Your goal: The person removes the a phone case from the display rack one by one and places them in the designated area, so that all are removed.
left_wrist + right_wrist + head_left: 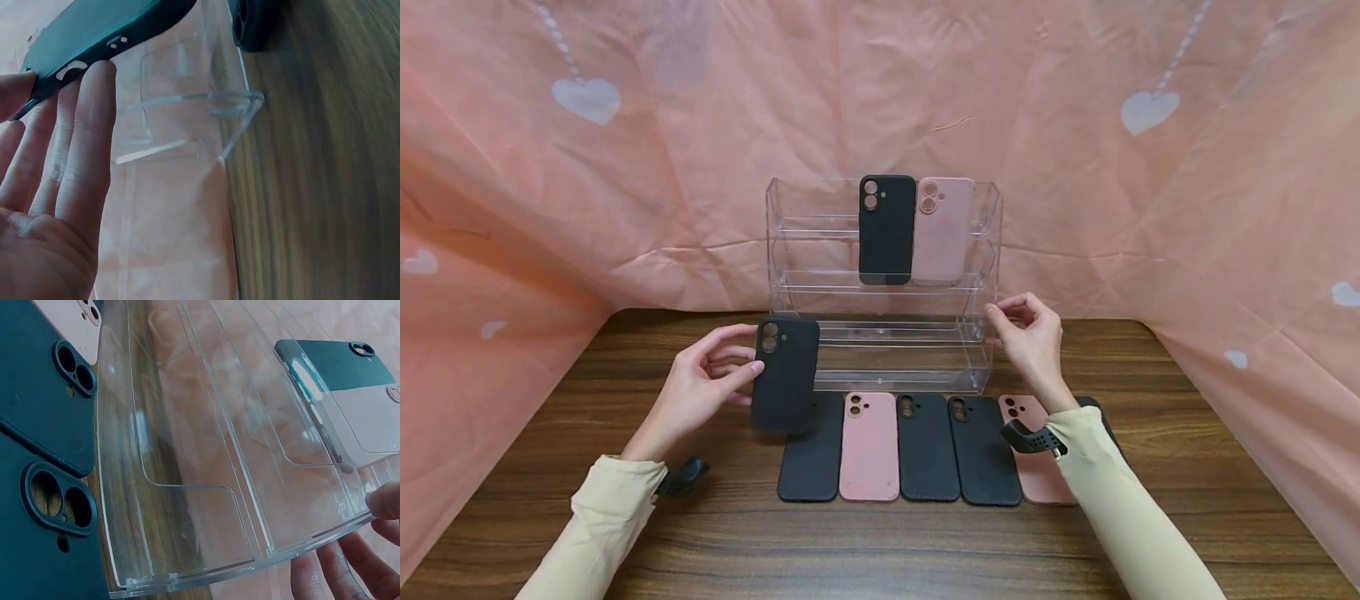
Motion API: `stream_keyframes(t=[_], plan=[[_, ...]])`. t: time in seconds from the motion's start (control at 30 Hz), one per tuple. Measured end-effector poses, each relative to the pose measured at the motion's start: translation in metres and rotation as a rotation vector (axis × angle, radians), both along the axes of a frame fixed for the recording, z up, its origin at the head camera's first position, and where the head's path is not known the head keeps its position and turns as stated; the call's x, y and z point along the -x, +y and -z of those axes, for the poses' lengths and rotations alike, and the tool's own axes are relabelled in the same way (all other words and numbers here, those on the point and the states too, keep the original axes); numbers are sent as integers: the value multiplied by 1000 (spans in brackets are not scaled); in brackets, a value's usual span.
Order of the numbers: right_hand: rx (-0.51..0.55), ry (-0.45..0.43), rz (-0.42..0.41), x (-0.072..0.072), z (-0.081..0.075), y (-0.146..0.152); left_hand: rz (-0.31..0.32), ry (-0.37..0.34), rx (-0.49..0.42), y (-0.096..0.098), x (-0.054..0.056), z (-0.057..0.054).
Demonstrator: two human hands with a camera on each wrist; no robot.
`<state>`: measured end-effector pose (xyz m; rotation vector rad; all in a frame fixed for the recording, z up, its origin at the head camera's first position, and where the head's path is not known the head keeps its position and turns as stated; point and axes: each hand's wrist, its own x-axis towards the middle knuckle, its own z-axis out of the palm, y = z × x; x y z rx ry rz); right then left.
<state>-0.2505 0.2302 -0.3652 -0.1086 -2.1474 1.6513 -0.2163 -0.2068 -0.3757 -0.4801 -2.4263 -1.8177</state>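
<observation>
My left hand [700,379] pinches a black phone case [786,375] by its side edge, thumb on the back. The case is raised above the table, in front of the lower left of a clear acrylic display stand [880,382]. In the right wrist view, my right hand [1030,343] grips the stand's right side panel between thumb and fingers. On an upper tier of the stand, a black case [887,233] and a pink case [942,229] stand side by side, camera cutouts at the top.
Before the stand, several phone cases lie in a row on the wooden table [880,554], including a pink one [869,450] and a black one [928,450]. My right forearm partly covers those at the right end. A pink curtain [700,167] hangs behind.
</observation>
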Motion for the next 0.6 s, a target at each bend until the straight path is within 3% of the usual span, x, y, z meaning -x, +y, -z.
stream_keyframes(t=[0.6], plan=[[-19, 1, -6, -1, -1, 0, 42, -80, -3, -29, -9, 10]])
